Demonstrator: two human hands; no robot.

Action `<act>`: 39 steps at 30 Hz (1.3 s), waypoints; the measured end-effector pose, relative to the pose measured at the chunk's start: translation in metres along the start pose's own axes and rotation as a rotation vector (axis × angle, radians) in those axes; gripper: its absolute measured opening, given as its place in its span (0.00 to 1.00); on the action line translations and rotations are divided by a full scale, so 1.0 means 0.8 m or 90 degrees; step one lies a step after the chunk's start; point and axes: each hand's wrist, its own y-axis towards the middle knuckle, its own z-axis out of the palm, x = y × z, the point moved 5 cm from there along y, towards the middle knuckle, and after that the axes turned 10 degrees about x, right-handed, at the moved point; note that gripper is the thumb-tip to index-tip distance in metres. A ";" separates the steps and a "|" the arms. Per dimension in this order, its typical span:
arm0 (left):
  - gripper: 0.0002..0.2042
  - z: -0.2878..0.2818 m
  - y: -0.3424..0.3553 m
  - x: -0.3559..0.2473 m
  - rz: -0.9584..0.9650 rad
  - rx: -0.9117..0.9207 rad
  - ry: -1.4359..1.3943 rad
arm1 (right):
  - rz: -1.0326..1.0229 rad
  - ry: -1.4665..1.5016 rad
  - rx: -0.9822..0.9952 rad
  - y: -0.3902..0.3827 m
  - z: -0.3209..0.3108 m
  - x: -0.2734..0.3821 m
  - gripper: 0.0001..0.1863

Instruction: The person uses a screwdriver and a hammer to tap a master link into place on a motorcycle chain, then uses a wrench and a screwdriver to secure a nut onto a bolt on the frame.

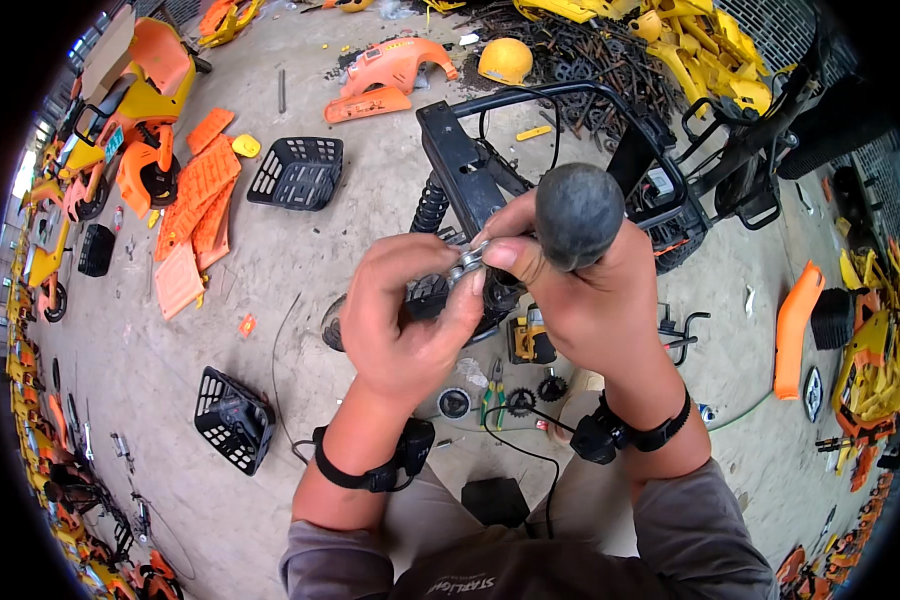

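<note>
My left hand (400, 310) and my right hand (600, 295) meet over a black scooter frame (455, 150). Between their thumbs and fingertips they pinch a small shiny metal part (467, 262) with rounded ends, partly covered by the fingers. My right hand also grips what looks like a mallet (578, 215) with a round black head; its handle is hidden. Beneath the hands, a coil shock absorber (431, 205) and a black tyre (428, 297) belong to the frame. A yellow-and-black power tool (532, 337) stands on the floor below my right hand.
Near my feet lie green-handled pliers (493, 392) and several gears (454, 403). Black baskets (296, 173) sit to the left, by orange panels (200, 200). Rusty metal parts (570, 105) and yellow covers (705, 50) are heaped behind; an orange strip (799, 330) lies right.
</note>
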 end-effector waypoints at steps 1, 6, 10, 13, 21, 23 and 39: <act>0.14 -0.001 -0.002 -0.005 0.003 -0.004 0.002 | -0.004 -0.001 0.003 0.001 0.001 0.003 0.04; 0.09 0.007 -0.011 0.013 -0.384 0.123 -0.299 | 0.021 0.039 0.013 0.003 0.000 -0.002 0.04; 0.11 0.008 -0.014 0.010 -0.438 0.225 -0.254 | 0.056 -0.014 0.028 0.005 0.005 -0.018 0.05; 0.13 0.006 -0.016 0.007 -0.569 0.260 -0.481 | 0.007 -0.024 0.027 0.009 -0.002 -0.018 0.05; 0.17 0.012 -0.028 0.012 -0.606 0.247 -0.690 | -0.328 0.491 -0.204 -0.033 -0.149 0.062 0.11; 0.18 0.015 -0.029 0.014 -0.604 0.254 -0.702 | -0.381 0.634 -0.083 -0.037 -0.175 0.059 0.09; 0.17 0.018 -0.030 0.012 -0.472 0.278 -0.581 | -0.238 0.842 -0.225 -0.016 -0.188 -0.023 0.06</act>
